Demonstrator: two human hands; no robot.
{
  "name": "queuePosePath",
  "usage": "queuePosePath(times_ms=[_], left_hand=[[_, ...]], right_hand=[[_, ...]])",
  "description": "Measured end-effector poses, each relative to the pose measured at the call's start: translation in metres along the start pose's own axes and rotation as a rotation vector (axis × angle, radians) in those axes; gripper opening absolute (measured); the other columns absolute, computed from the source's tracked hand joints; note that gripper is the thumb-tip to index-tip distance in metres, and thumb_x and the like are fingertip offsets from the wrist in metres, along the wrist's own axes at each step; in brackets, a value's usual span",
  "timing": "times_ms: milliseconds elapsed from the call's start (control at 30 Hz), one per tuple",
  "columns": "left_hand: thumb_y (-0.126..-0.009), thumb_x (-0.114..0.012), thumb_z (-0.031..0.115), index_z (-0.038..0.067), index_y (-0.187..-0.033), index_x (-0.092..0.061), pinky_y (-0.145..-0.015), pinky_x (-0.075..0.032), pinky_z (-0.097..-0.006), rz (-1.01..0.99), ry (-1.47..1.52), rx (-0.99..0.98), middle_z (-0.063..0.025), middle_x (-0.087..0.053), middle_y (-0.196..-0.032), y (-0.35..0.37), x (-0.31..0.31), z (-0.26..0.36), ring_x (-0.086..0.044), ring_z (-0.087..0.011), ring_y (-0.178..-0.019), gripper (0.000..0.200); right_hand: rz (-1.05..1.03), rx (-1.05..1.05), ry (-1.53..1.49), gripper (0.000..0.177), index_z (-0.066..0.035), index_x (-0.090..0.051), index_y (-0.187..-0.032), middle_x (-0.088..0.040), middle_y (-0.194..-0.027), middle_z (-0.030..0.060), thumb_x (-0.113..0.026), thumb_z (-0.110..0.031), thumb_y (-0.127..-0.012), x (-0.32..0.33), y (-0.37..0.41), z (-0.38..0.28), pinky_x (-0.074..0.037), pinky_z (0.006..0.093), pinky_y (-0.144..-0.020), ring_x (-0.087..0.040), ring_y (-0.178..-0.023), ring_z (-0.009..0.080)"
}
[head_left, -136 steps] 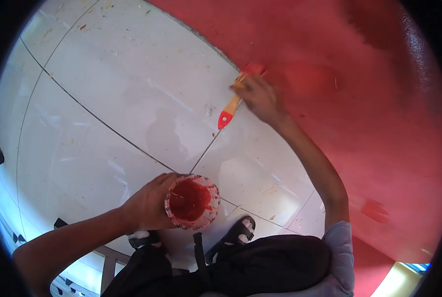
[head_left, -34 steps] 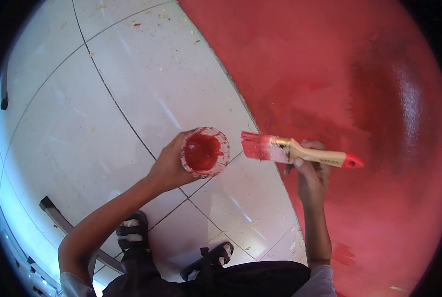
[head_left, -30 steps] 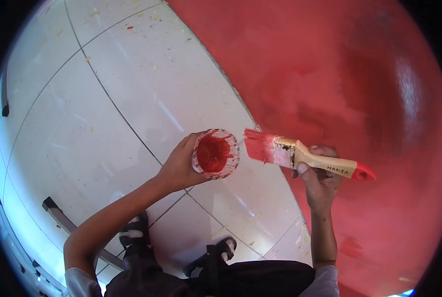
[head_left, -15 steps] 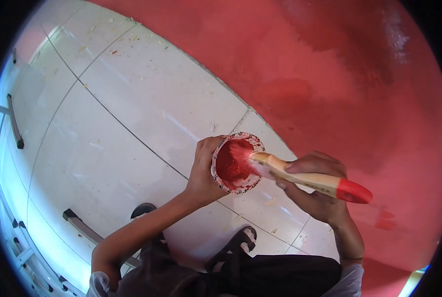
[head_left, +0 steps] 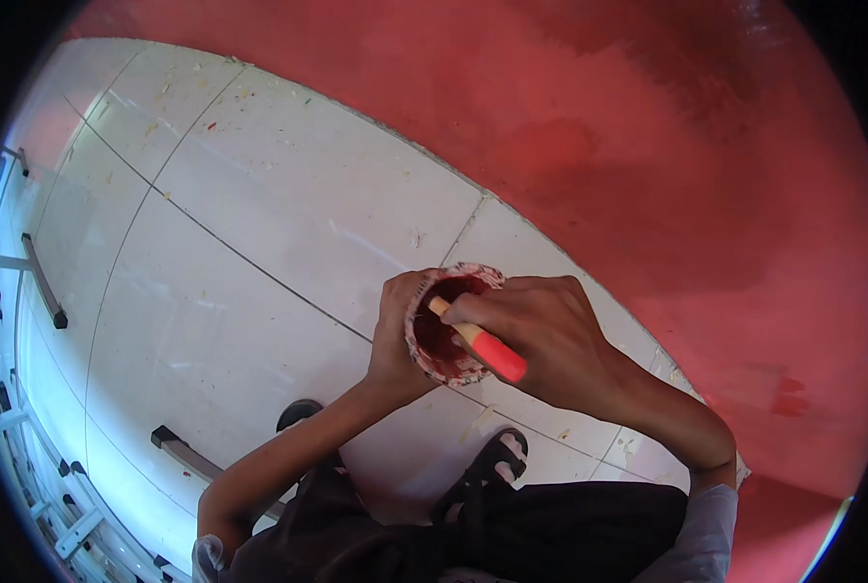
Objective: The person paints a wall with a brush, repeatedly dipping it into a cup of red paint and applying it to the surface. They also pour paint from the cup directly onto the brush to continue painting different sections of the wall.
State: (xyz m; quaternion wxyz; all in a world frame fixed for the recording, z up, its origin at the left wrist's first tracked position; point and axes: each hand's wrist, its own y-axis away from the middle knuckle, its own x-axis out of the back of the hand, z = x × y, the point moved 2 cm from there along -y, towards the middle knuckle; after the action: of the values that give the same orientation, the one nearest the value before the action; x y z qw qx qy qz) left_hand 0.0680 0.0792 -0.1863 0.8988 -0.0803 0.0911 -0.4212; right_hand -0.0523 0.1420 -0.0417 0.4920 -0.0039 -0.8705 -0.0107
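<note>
My left hand (head_left: 395,325) wraps round the side of a paper cup (head_left: 413,342) whose rim is smeared with red paint. Dark red paint (head_left: 436,340) coats the inside of the cup. A paintbrush (head_left: 497,356) with a wooden handle and a red end is gripped in my right hand (head_left: 541,330), over the right part of the cup. The brush points down into the cup, and its bristles are hidden inside.
A red painted wall (head_left: 638,185) with darker patches rises along the right. Pale floor tiles (head_left: 259,223) carry scattered flakes along the wall's foot. Metal frame legs (head_left: 45,282) stand at the left, another leg (head_left: 186,452) lies nearer. My sandalled foot (head_left: 502,457) is below the cup.
My right hand has moved left and turned over the cup. The brush has gone from lying nearly level at the rim to pointing down inside it. The view has shifted slightly.
</note>
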Motion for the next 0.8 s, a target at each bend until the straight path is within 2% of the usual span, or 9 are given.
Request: queuePosePath(times_ms=[233, 267, 367, 433, 467, 500, 567, 667, 800], left_hand=[[-0.064, -0.09, 0.019, 0.004, -0.127, -0.037, -0.095, -0.046, -0.0347, -0.044, -0.202, -0.064, -0.0115, -0.053, -0.122, -0.006, 0.005, -0.009, -0.056, -0.019, -0.111, 0.084], [-0.061, -0.092, 0.019, 0.005, -0.127, -0.04, -0.094, -0.045, -0.0348, -0.022, -0.142, 0.003, -0.0106, -0.053, -0.119, -0.003, 0.006, -0.015, -0.055, -0.0209, -0.11, 0.085], [-0.057, -0.089, 0.017, 0.004, -0.127, -0.048, -0.093, -0.043, -0.041, 0.031, -0.172, -0.154, -0.013, -0.056, -0.116, -0.011, 0.023, -0.007, -0.05, -0.0327, -0.11, 0.083], [-0.057, -0.089, 0.017, 0.005, -0.128, -0.048, -0.093, -0.043, -0.0412, 0.056, -0.224, -0.072, -0.0132, -0.055, -0.118, -0.017, 0.037, -0.011, -0.049, -0.0329, -0.111, 0.082], [-0.058, -0.088, 0.017, 0.005, -0.128, -0.048, -0.093, -0.043, -0.0413, 0.068, -0.252, -0.029, -0.0133, -0.055, -0.119, -0.021, 0.045, -0.014, -0.049, -0.0329, -0.111, 0.082], [-0.058, -0.088, 0.016, 0.005, -0.128, -0.048, -0.094, -0.043, -0.0414, 0.086, -0.281, -0.023, -0.0132, -0.055, -0.12, -0.026, 0.052, -0.017, -0.049, -0.033, -0.112, 0.081], [-0.059, -0.087, 0.016, 0.006, -0.129, -0.048, -0.094, -0.043, -0.0415, 0.108, -0.341, -0.01, -0.0132, -0.054, -0.121, -0.035, 0.065, -0.026, -0.048, -0.0332, -0.113, 0.081], [-0.059, -0.087, 0.017, 0.007, -0.131, -0.046, -0.096, -0.043, -0.0424, 0.142, -0.349, 0.047, -0.0118, -0.054, -0.123, -0.046, 0.078, -0.039, -0.048, -0.0336, -0.114, 0.083], [-0.061, -0.087, 0.02, 0.007, -0.133, -0.045, -0.098, -0.042, -0.0427, 0.143, -0.356, 0.101, -0.0115, -0.053, -0.126, -0.058, 0.098, -0.046, -0.047, -0.0337, -0.116, 0.084]], right_hand=[[-0.069, -0.021, -0.02, 0.026, -0.012, -0.061, -0.097, -0.066, -0.074, 0.0087, -0.07, -0.01, -0.073, -0.015, -0.009, 0.012, -0.048, 0.0397, -0.057, -0.064, -0.069, 0.0301], [-0.068, -0.011, -0.03, 0.026, -0.012, -0.062, -0.098, -0.066, -0.074, 0.0083, -0.07, -0.009, -0.074, -0.016, -0.009, 0.013, -0.048, 0.0385, -0.057, -0.064, -0.068, 0.0293], [0.0, 0.001, -0.139, 0.027, -0.011, -0.063, -0.102, -0.067, -0.075, 0.007, -0.073, -0.006, -0.076, -0.018, -0.018, 0.021, -0.049, 0.034, -0.058, -0.064, -0.067, 0.0249], [0.129, -0.027, -0.339, 0.028, -0.008, -0.063, -0.103, -0.068, -0.077, 0.0063, -0.075, -0.004, -0.078, -0.018, -0.027, 0.03, -0.049, 0.0301, -0.06, -0.064, -0.066, 0.0191], [0.156, -0.094, -0.441, 0.029, -0.004, -0.062, -0.103, -0.068, -0.085, 0.0059, -0.076, 0.0, -0.078, -0.016, -0.03, 0.036, -0.049, 0.0259, -0.063, -0.062, -0.071, 0.0106], [0.193, -0.175, -0.512, 0.027, -0.002, -0.062, -0.102, -0.067, -0.092, 0.0059, -0.073, 0.003, -0.078, -0.014, -0.033, 0.041, -0.049, 0.0253, -0.066, -0.061, -0.078, 0.0087], [0.273, -0.408, -0.675, 0.026, -0.001, -0.062, -0.101, -0.065, -0.093, 0.005, -0.073, 0.002, -0.078, -0.016, -0.048, 0.061, -0.047, 0.0239, -0.069, -0.06, -0.08, 0.0087], [0.353, -0.578, -0.822, 0.026, 0.0, -0.06, -0.102, -0.063, -0.088, 0.0033, -0.072, 0.0, -0.079, -0.025, -0.073, 0.082, -0.046, 0.0231, -0.069, -0.058, -0.078, 0.0082], [0.328, -0.713, -1.133, 0.033, -0.002, -0.055, -0.11, -0.062, -0.087, 0.0032, -0.07, -0.004, -0.081, -0.051, -0.085, 0.108, -0.045, 0.0249, -0.066, -0.057, -0.077, 0.0093]])
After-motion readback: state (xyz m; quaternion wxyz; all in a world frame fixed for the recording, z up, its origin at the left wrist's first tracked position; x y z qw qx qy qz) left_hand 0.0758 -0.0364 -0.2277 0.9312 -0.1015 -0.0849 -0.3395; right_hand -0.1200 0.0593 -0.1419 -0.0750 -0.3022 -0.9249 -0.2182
